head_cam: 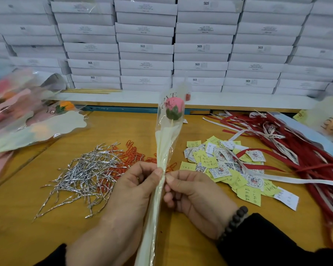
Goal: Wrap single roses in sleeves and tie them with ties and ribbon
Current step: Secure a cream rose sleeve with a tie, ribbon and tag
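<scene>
Clear cellophane with a cream inner lining forms the sleeve (166, 150), which stands nearly upright at the centre of the view, held above the wooden table (46, 227). A pink rose (173, 108) with a green calyx sits inside the sleeve's upper part, on a thin pale stick. The left hand (131, 189) and right hand (190, 191) meet at the sleeve's gathered neck, below the rose. Left thumb and fingers are closed on the neck from the left; the right thumb and forefinger pinch it from the right, the remaining right fingers curled. Whether a tie is already pinched between the fingertips cannot be told. The step in hand appears to be gathering and cinching the sleeve around the stem, ahead of tying. Supplies lie within reach: a heap of silver twist ties (85, 175) to the left of the hands, orange paper clips (131, 154) just beside it, printed tags and yellow notes (228, 166) to the right, and red and white ribbon (296, 150) further right. Finished wrapped flowers (27, 116) are stacked at the far left. The next move likely requires one hand to maintain the pinch while the other takes a single tie from the heap and twists it round the neck; loosening the pinch would let the cellophane spring open.
</scene>
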`<move>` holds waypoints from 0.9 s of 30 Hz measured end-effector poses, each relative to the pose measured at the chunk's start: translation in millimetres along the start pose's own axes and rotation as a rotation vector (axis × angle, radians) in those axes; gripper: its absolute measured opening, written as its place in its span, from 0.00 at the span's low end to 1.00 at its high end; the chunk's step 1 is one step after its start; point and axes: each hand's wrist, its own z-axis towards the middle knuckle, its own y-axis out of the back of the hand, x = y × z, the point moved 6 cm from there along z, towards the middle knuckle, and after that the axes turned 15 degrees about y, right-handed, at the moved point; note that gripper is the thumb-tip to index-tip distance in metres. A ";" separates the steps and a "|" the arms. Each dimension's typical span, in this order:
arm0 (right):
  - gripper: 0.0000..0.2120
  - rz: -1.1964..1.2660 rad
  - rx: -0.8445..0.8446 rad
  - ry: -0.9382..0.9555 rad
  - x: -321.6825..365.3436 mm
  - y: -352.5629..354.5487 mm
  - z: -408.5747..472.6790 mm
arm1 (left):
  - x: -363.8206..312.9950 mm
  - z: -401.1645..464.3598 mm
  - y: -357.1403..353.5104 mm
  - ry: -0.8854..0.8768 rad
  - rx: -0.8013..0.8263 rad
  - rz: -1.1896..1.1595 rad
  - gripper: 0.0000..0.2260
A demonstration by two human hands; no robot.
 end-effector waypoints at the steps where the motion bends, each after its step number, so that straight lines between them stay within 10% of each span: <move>1: 0.09 0.003 -0.003 0.005 -0.3 0.1 0.2 | -0.1 0.0 0.3 0.002 -0.005 -0.004 0.05; 27: 0.07 -0.350 -0.093 0.137 -0.4 -2.5 -3.6 | -1.1 -4.0 -2.8 -0.046 -0.040 0.079 0.05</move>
